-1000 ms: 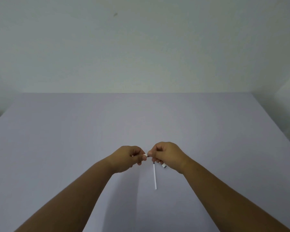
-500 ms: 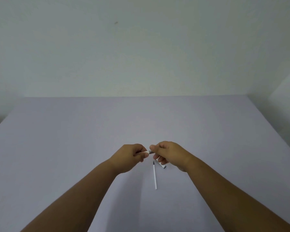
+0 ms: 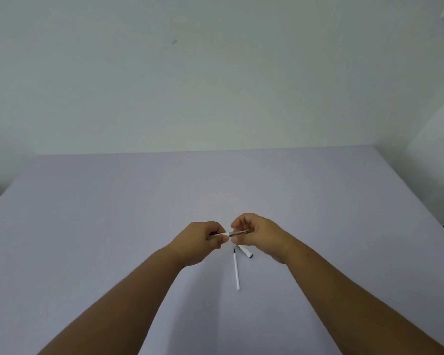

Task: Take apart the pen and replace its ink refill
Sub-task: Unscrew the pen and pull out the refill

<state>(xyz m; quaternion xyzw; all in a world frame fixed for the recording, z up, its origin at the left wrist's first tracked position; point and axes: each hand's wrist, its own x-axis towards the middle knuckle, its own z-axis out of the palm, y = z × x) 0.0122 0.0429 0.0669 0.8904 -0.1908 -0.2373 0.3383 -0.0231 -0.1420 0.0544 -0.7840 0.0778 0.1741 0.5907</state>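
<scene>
Left hand (image 3: 201, 240): I see it curled closed over the white barrel (image 3: 222, 234); thumb and fingers pinch it, and only a short white stretch shows at the right of the fist; it is raised above the desk, near the middle.
Right hand (image 3: 258, 233): closed too, pinching the metal tip (image 3: 237, 233), a grey piece lying level; its left end meets the barrel's white end, and I cannot tell whether the two are joined or only touching.
Pen: held level between the two hands, white part on the left, grey part on the right; the rest is hidden inside the fists.
Refill (image 3: 236, 269): thin white tube lying flat on the desk, just near of the hands; dark point at the far end, white end toward me; nothing touches it.
Cap (image 3: 245, 251): short white-and-grey piece on the desk, slanted, dark end to the near right; its far end runs under the right hand, so I cannot see all of it; just right of the refill's dark point, close to it; I cannot tell whether they touch.
Desk (image 3: 113, 213): pale lilac, plain; both forearms reach in from the near edge.
Wall (image 3: 215, 85): pale, behind the desk's far edge; one small dark mark high up.
</scene>
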